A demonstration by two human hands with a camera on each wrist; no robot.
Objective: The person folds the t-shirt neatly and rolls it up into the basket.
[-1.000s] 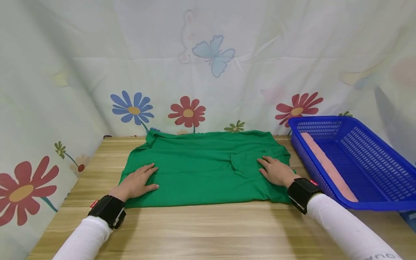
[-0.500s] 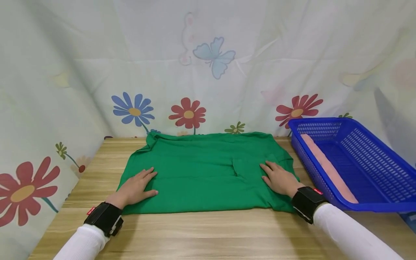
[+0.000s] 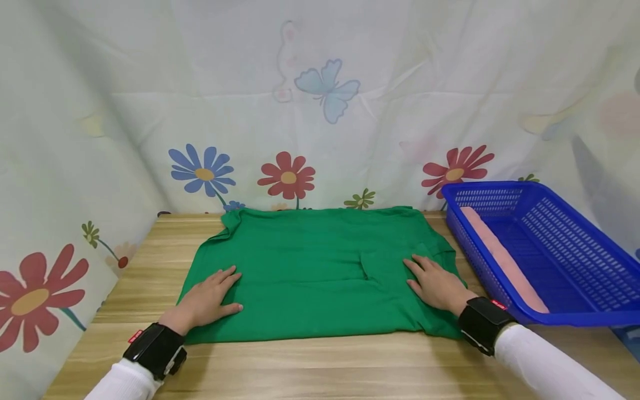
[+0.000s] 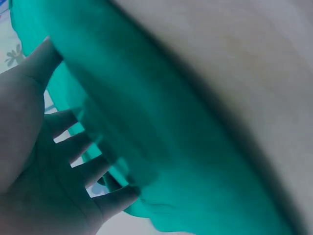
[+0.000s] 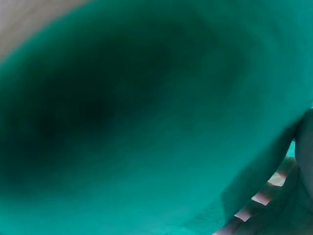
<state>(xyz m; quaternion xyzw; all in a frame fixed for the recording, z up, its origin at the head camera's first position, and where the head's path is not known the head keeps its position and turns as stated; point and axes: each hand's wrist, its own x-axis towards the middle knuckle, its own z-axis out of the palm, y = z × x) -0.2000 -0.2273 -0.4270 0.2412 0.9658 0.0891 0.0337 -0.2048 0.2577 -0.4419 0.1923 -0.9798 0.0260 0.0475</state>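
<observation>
A green shirt [image 3: 300, 272] lies spread in a rough rectangle on the wooden table, with small wrinkles and a pocket-like flap right of its middle. My left hand [image 3: 207, 300] rests on its left part, fingers spread and straight. On the right part, beside the flap, lies my right hand [image 3: 437, 283] with its fingers extended. The left wrist view shows the left hand's palm side [image 4: 54, 171] with its fingertips touching the green cloth. Blurred green fabric [image 5: 146, 147] fills most of the right wrist view, and part of the right hand [image 5: 279, 205] shows at its lower right.
A blue plastic basket [image 3: 590, 318] stands at the right, close to the shirt. Inside it, a long folded pink cloth [image 3: 502, 258] lies along the left wall. Behind the table [image 3: 320, 372] hangs a flower-printed curtain [image 3: 385, 144].
Both hands have slid toward the person, flat on the shirt. Its near edge has come closer to the table's front and some wrinkles have smoothed out. The basket has not moved.
</observation>
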